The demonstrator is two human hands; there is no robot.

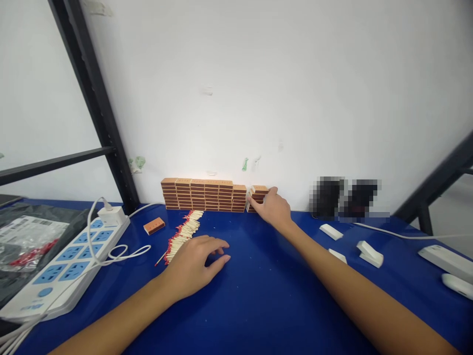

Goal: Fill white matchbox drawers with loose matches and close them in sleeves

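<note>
My right hand (274, 207) reaches to the back of the blue table and grips a short stack of matchboxes (260, 188). Its thumb lies along the stack's left side and its fingers are at the right. Left of it, several columns of brown-sided matchboxes (205, 195) stand against the wall, a narrow gap apart from the gripped stack. Near the table's middle my left hand (197, 260) is open, thumb and fingers apart, holding nothing. Beside it lies a row of loose red-tipped matches (185, 231), partly hidden by the hand. One single matchbox (154, 226) lies further left.
A white power strip (74, 264) with a plugged-in charger (112, 216) and looping cables lies at left, beside a dark plastic bag (22, 222). Several small white pieces (369, 254) lie at right, below two blurred dark objects (327, 197). Black frame posts (99, 108) flank the wall.
</note>
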